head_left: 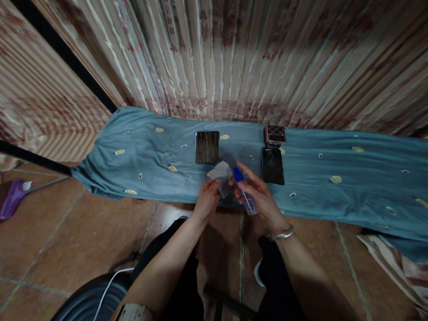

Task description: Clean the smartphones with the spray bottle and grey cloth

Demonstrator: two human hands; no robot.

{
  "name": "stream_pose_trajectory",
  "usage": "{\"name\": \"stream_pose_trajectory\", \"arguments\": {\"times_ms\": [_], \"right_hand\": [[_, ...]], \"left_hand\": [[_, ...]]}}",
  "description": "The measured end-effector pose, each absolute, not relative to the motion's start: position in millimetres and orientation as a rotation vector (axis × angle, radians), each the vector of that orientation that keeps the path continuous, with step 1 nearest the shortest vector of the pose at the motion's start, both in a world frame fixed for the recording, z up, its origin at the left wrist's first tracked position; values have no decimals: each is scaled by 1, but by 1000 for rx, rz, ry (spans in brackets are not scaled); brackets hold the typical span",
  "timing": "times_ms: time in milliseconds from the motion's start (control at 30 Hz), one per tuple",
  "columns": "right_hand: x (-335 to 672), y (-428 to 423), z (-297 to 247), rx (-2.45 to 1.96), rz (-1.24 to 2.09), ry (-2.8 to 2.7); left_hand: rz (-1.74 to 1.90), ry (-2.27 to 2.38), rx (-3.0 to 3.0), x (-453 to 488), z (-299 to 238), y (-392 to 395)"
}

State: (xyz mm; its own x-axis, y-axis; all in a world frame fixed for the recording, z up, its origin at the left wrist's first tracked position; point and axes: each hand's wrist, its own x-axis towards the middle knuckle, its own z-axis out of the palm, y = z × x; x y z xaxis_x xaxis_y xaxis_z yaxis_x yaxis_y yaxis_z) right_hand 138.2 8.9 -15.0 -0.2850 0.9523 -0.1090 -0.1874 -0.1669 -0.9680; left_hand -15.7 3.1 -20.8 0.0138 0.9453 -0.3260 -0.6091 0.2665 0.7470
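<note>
Spray bottle (248, 202), clear with a blue top, is in my right hand (260, 191) over the near edge of the blue sheet (312, 179), its top tilted toward the pale cloth (218, 171). My right grip is curled around it, index finger extended near the top; my left hand (207, 198) pinches the cloth, thumb uppermost. To wet it evenly, I judge it best to spread the cloth flatter and aim the nozzle squarely, away from the black device (273, 167). Both forearms angle inward, bringing the hands close together.
</note>
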Motion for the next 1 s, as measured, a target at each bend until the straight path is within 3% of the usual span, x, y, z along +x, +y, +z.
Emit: {"name": "stream_pose_trajectory", "arguments": {"times_ms": [200,333,1000], "right_hand": [[131,-4,-14,-1213,1008,-1718],[130,-5,-13,-1228,822,-1859],[131,-5,-15,-1301,770,-1859]], "left_hand": [[1276,954,568,-11,-21,1],[1273,987,625,-8,-20,0],[1255,1015,685,-7,-23,0]]}}
